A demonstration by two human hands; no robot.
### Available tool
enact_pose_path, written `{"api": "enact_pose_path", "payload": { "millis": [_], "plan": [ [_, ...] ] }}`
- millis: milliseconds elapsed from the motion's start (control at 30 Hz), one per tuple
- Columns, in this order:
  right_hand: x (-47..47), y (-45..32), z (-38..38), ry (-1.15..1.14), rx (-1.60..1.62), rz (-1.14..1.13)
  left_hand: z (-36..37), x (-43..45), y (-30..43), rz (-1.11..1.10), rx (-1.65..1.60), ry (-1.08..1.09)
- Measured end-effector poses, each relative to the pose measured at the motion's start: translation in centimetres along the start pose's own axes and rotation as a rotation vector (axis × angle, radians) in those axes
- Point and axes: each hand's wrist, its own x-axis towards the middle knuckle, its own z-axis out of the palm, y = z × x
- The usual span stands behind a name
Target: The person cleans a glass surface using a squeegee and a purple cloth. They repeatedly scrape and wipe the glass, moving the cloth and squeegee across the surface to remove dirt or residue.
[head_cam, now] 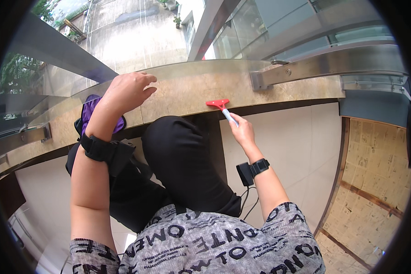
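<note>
My right hand (242, 130) grips the pale grey handle of a red-headed scraper (219, 103). Its wide head is over the front part of a beige stone window ledge (191, 90); whether the blade touches the stone I cannot tell. My left hand (132, 88), wet with droplets, hovers at the ledge near the window glass (205, 65). Its fingers are bent and apart, with nothing seen in them. Beneath the left wrist a purple cloth (89, 109) with dark edging lies on the ledge, partly hidden by my forearm.
Metal rails (304, 68) with brackets stand at the ledge's right and left ends. My bent knee (173, 137) is close against the ledge. A cable (248, 202) hangs from the right wrist device. Cardboard-like panels (373, 150) in a wooden frame are at the right, beside the pale tiled floor (287, 144).
</note>
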Motion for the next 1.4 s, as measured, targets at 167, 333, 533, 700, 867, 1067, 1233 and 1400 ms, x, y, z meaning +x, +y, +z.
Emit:
{"api": "enact_pose_path", "payload": {
  "millis": [167,333,533,700,867,1067,1233,1400],
  "plan": [
    [3.7,-3.1,0.0,0.032,-0.007,0.036,0.4,0.3,0.4,0.008,-0.031,-0.034],
    [0.5,-1.1,-0.4,-0.046,0.02,-0.037,-0.1,-0.4,2.3,0.068,-0.043,0.084],
    [1.8,-2.3,0.6,-0.046,0.003,-0.002,1.2,0.8,6.3,0.171,-0.167,0.19],
    [0.1,-1.3,0.6,-0.043,-0.021,-0.01,3.1,1.0,9.8,0.18,-0.272,0.096],
    [-0.1,-1.4,2.1,0.039,0.017,0.003,3.4,0.9,9.6,0.119,-0.168,0.004],
    [2.9,0.1,1.3,0.106,0.045,-0.024,3.7,0.5,11.7,0.172,0.065,-0.048],
    [0.3,6.1,-2.6,0.107,0.04,0.003,6.2,0.3,14.4,0.254,0.023,-0.079],
    [3.1,5.5,-2.3,0.122,0.012,0.091,6.5,1.4,17.5,0.249,-0.006,-0.186]
  ]
}}
